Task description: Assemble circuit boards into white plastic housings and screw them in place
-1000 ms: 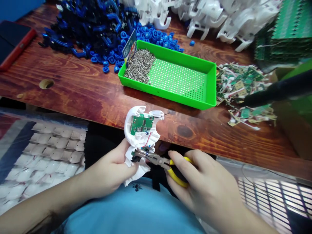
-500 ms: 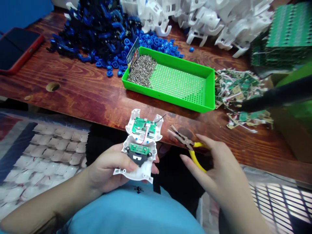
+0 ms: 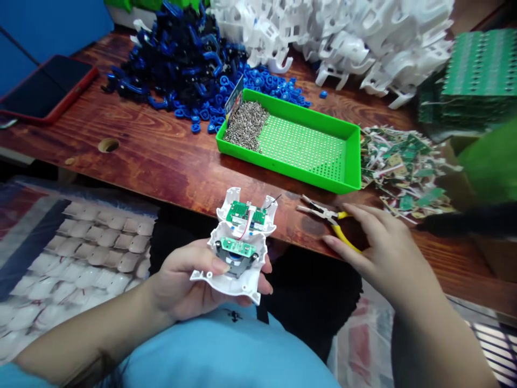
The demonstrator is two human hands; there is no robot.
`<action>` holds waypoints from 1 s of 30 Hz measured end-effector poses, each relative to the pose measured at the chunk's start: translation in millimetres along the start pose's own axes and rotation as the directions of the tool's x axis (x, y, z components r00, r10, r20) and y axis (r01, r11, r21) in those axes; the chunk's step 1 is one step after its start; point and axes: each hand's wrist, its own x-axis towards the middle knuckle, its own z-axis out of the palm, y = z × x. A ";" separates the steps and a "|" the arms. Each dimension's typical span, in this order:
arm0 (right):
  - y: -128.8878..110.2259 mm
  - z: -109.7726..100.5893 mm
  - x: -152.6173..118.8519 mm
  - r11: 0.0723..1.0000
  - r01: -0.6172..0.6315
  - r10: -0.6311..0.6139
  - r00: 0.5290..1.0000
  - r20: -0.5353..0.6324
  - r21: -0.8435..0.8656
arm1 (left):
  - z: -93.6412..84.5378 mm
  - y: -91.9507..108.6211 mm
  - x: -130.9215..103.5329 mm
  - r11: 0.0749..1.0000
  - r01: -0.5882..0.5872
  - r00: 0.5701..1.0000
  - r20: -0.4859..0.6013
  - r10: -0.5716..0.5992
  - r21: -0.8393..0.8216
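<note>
My left hand (image 3: pixel 194 275) holds an opened white plastic shell (image 3: pixel 238 283) from below, thumb on its lower half. A green circuit board (image 3: pixel 238 247) and a dark grey part sit in that half. The upper half carries another green board (image 3: pixel 242 211), and red and white wires link the two. To the right, my right hand (image 3: pixel 363 237) has its thumb and fingers around the yellow handles of pliers (image 3: pixel 326 213). The pliers' jaws are apart and point left, over the table's front edge area.
A green tray (image 3: pixel 291 170) with small screws (image 3: pixel 246 125) stands mid-table. Behind are blue parts (image 3: pixel 181 59) and white shells (image 3: pixel 343 48). Wired boards (image 3: pixel 407 161) and stacked green boards (image 3: pixel 480 64) lie right, a phone (image 3: pixel 48 89) left. A dark blurred bar (image 3: pixel 468 221) crosses at right.
My right hand and the pliers have moved right and away from the shell, farther over the table. The view has shifted slightly. My left hand still holds the shell.
</note>
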 end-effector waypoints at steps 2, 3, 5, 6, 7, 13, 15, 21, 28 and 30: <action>2.0 3.2 -1.0 1.000 -0.026 0.026 1.000 0.001 0.009 | 0.5 0.4 -0.9 1.000 0.002 1.000 -0.004 -0.002 0.005; 1.7 4.3 -1.4 0.999 -0.037 0.037 0.999 0.001 0.014 | 1.4 0.5 -1.4 1.000 0.001 1.000 -0.004 -0.001 0.006; -0.6 5.8 -1.7 0.998 -0.064 0.064 0.998 -0.006 0.023 | 4.6 0.7 -2.5 1.000 0.002 1.000 -0.024 -0.002 0.009; -2.4 6.3 -1.6 0.997 -0.075 0.076 0.997 -0.022 0.026 | 6.8 0.9 -3.0 1.000 0.002 0.999 -0.037 -0.002 0.011; -4.4 6.7 -1.6 0.996 -0.083 0.084 0.995 -0.044 0.026 | 9.1 1.2 -3.5 1.000 0.003 0.999 -0.051 -0.003 0.013; -14.4 9.7 -0.3 0.993 -0.114 0.118 0.982 -0.148 0.036 | 17.7 2.1 -5.6 1.000 0.003 0.996 -0.084 -0.002 0.010; -15.8 11.0 0.5 0.990 -0.137 0.141 0.980 -0.142 0.036 | 18.0 1.4 -6.4 1.000 -0.007 0.997 -0.078 0.007 0.006; -16.5 14.9 0.3 0.986 -0.164 0.168 0.970 -0.173 0.037 | 12.2 -1.8 -6.7 0.999 -0.032 0.999 -0.001 0.032 -0.042; -18.8 17.8 -1.0 0.980 -0.182 0.196 0.953 -0.232 0.079 | 0.0 -3.5 -4.3 0.997 -0.020 0.996 0.090 0.027 -0.073; -19.2 17.8 -0.4 0.979 -0.187 0.202 0.949 -0.241 0.083 | 0.5 -3.8 -4.8 0.997 -0.018 0.995 0.093 0.025 -0.079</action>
